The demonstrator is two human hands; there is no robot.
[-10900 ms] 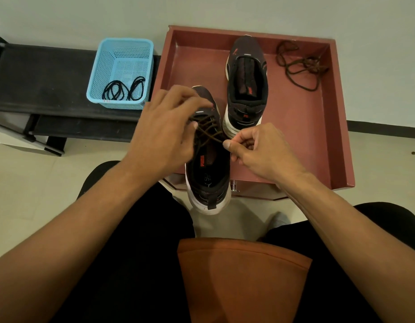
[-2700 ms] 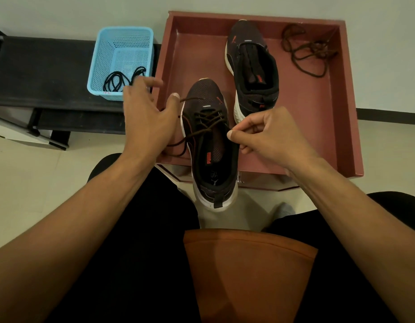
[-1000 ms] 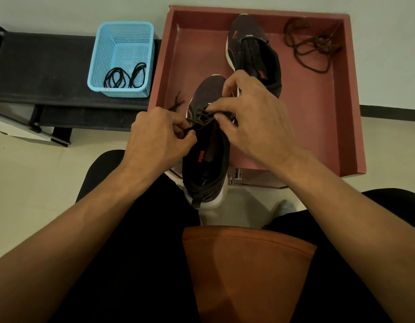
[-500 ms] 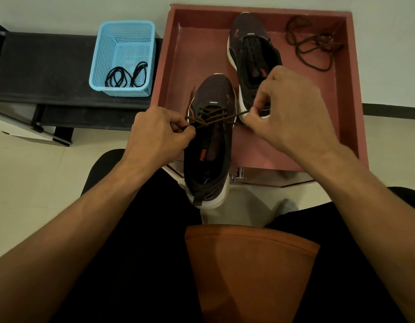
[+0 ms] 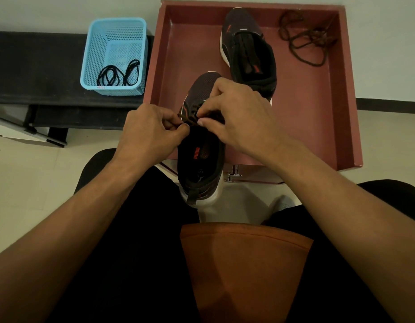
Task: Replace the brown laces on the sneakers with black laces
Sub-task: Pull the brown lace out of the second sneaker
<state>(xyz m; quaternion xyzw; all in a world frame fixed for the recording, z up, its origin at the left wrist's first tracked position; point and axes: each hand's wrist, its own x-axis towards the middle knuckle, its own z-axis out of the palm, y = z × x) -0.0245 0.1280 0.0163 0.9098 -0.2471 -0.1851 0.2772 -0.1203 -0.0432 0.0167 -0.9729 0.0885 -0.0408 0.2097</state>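
Brown lace (image 5: 189, 117) on the near sneaker (image 5: 202, 159) is pinched by our left hand (image 5: 150, 134) and our right hand (image 5: 239, 115) at the eyelets. If we pull both sides at once, the crossings may jam, or the overhanging sneaker may tip off the tray (image 5: 306, 117). Farther off, black laces (image 5: 119, 74) wait in the basket (image 5: 94, 50).

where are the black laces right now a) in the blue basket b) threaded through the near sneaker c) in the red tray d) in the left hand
A: the black laces lie coiled in the blue basket; the loose lace in the red tray is brown, and the left hand and right hand pinch a brown lace on the near sneaker.
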